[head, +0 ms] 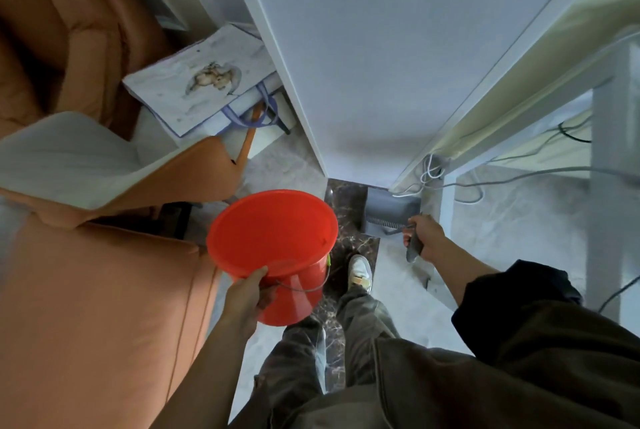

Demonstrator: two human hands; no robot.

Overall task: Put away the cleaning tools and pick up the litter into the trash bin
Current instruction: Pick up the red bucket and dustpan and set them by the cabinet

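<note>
An empty red plastic bucket (273,231) with a wire handle hangs in front of me, above the floor. My left hand (247,297) grips its near rim, thumb over the edge. A grey dustpan (388,212) with a toothed edge stands on the floor against the foot of the white wall corner. My right hand (424,238) is closed on the dustpan's grey handle, just right of the pan. The inside of the pan is hidden.
An orange sofa (86,290) fills the left side, with a white cushion (65,158) on it. A white tote bag (201,79) lies behind it by the wall. A white desk leg (609,169) and loose cables (467,193) are at right. My legs and a white shoe (360,271) stand on a dark marble strip.
</note>
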